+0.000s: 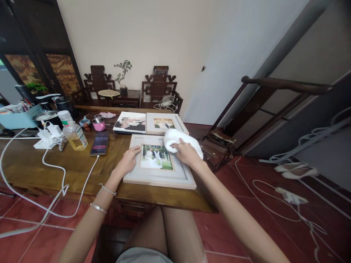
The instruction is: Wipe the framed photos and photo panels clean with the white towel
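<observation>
A white picture frame (pixel 161 179) with a wedding photo lies flat near the wooden table's front edge. My left hand (pixel 128 160) grips its left border, fingertips over the top of the rim and the thumb partly hidden. In my right hand (pixel 188 153) is a folded white towel (pixel 182 138), pressed on the frame's upper right corner and hanging past its right side. Directly behind lie a second framed photo (pixel 163 123) and, to its left, a photo panel (pixel 131 121) with a blurred picture.
On the left of the table (pixel 109 175) are a phone (pixel 99 143) on a charging cable, an oil-like bottle (pixel 74 132), a pink cup (pixel 98 123) and a power strip (pixel 47 138). White cables droop over the front edge. A dark wooden chair (pixel 227 135) stands at the right.
</observation>
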A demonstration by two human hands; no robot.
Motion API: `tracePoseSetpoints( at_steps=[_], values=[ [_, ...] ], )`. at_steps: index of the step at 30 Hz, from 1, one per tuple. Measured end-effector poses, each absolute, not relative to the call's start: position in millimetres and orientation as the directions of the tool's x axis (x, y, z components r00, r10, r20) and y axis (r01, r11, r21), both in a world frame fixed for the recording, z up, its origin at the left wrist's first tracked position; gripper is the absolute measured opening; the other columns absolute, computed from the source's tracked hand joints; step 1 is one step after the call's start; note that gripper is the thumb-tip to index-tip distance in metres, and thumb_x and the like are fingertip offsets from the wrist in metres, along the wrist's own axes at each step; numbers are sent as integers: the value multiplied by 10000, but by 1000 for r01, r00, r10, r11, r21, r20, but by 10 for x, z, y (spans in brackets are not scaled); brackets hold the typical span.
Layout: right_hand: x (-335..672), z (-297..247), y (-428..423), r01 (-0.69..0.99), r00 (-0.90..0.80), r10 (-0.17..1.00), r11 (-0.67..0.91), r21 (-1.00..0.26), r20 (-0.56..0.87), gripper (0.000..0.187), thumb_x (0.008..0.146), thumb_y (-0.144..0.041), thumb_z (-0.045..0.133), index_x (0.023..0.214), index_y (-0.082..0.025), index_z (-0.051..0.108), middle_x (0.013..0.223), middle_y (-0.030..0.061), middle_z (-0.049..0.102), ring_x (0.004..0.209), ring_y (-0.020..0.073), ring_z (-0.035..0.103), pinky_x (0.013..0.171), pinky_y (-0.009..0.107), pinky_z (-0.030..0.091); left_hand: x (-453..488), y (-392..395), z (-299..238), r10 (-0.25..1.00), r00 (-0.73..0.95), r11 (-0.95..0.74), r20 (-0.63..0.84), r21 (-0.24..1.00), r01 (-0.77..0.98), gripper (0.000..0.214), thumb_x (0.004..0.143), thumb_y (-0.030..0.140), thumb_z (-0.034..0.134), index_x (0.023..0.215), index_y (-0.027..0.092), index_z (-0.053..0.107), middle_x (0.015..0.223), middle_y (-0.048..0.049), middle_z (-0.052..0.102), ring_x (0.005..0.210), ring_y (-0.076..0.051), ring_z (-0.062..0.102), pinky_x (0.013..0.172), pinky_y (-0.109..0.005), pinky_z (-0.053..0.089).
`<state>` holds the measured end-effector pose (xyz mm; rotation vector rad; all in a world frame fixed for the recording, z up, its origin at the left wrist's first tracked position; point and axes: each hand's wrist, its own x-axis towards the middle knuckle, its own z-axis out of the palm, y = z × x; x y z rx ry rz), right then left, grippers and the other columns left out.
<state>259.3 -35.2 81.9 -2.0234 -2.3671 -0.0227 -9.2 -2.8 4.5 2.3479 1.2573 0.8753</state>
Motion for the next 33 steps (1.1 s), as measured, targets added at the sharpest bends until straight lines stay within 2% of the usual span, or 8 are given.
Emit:
tracePoseSetpoints(
  at_steps=[3,5,12,17,23,26,30,33],
  values=[
    [2527,879,-454,978,-202,979,204,47,-35,557,746,29,359,1218,-152,594,1112,187,634,1285,345,380,919,446,368,-83,-24,24,841,401,-541,364,559,628,576,744,-30,367,1234,174,591,1364,-86,502,1286,-221,440,1113,-470,301],
    [2485,958,-629,973,-219,970,225,50,-109,555,738,46,348,1184,-146,615,1042,191,654,1235,351,433,885,436,387,-81,-21,8,841,395,-541,370,560,628,567,751,-28,367,1233,172,589,1367,-88,497,1289,-221,435,1111,-480,299],
    [2389,1226,-1415,956,-286,901,290,-36,-326,506,706,47,367,1036,-166,686,951,158,662,919,258,630,772,308,411,-84,-19,-14,843,398,-538,362,546,642,559,767,-14,364,1245,182,577,1383,-79,481,1301,-219,420,1116,-474,288],
    [2335,1149,-1434,950,-309,913,309,-43,-268,551,682,55,365,1087,-167,664,908,146,668,1033,277,591,811,317,406,-76,-24,26,843,417,-538,341,545,643,573,757,-26,362,1237,192,587,1390,-69,476,1310,-216,411,1123,-461,281],
    [2398,897,-714,969,-244,969,245,16,-42,546,742,-11,411,1250,-135,567,1100,173,649,1266,340,393,962,436,342,-80,-31,38,844,426,-536,326,552,639,572,742,-39,360,1202,183,618,1379,-73,488,1309,-220,415,1122,-463,283],
    [2406,830,-384,975,-217,976,214,59,32,532,759,-20,405,1250,-141,568,1116,177,647,1267,350,378,971,467,327,-89,-31,36,839,434,-543,328,542,641,581,740,-41,359,1205,195,616,1379,-65,490,1308,-215,417,1121,-461,287],
    [2361,809,-291,971,-224,974,220,93,37,520,766,-8,399,1233,-147,580,1221,178,600,1242,363,383,962,496,320,-85,-38,59,845,433,-534,313,522,665,575,753,-38,347,1231,160,599,1389,-77,478,1309,-220,416,1123,-445,292],
    [2319,869,-530,961,-255,965,259,95,-54,506,757,4,409,1205,-135,598,1217,195,593,1212,367,406,944,497,332,-68,-51,87,855,417,-519,308,516,681,582,759,-36,350,1266,149,569,1396,-88,469,1311,-227,412,1124,-452,290]
  ],
)
